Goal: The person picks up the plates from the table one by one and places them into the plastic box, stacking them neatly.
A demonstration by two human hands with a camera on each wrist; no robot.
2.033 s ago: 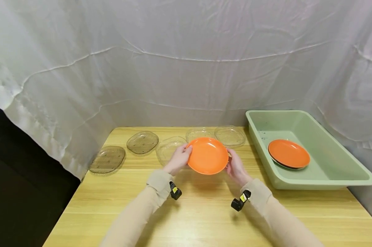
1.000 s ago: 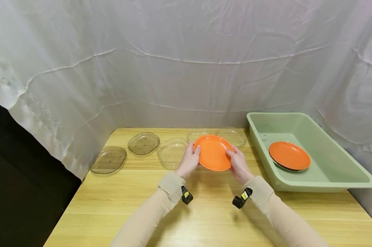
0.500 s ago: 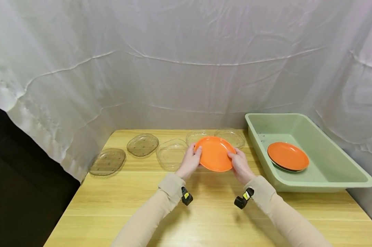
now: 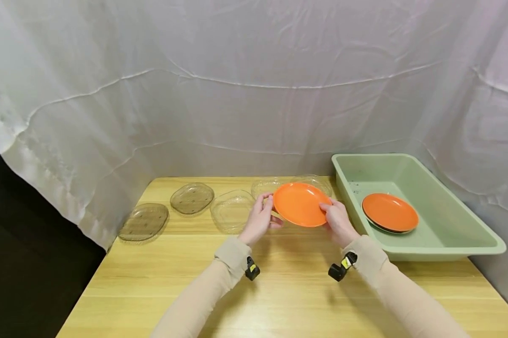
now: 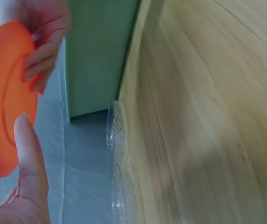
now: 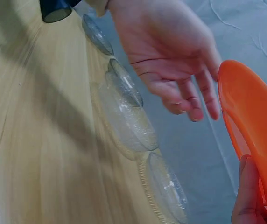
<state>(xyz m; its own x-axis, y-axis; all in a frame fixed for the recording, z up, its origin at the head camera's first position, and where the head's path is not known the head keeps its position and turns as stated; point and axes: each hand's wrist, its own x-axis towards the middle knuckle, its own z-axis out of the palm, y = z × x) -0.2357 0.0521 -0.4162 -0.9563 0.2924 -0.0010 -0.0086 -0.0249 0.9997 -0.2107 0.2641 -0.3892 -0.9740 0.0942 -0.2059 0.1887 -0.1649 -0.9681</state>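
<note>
An orange plate (image 4: 302, 204) is held tilted above the table, its inner face toward the head camera. My right hand (image 4: 337, 221) pinches its right rim, thumb on top and fingers underneath; the left wrist view shows those curled fingers against the plate's underside. At the opposite rim is my left hand (image 4: 260, 220), its fingers spread and loose. In the right wrist view the left fingers (image 6: 189, 100) hang free, with one at or very near the plate's edge; contact there is hard to judge. Behind the plate, clear scalloped plates (image 4: 265, 186) are partly hidden.
A green basin (image 4: 452, 251) stands at the right, with another orange plate (image 4: 390, 212) stacked on other plates inside. A clear plate (image 4: 232, 211) lies left of my hands. Two brownish transparent plates (image 4: 192, 198) lie further left on the wooden table (image 4: 279, 300). Grey curtain hangs behind.
The orange plate has shifted rightward and slightly up with my right hand. My left hand, which gripped its left rim, has loosened its fingers.
</note>
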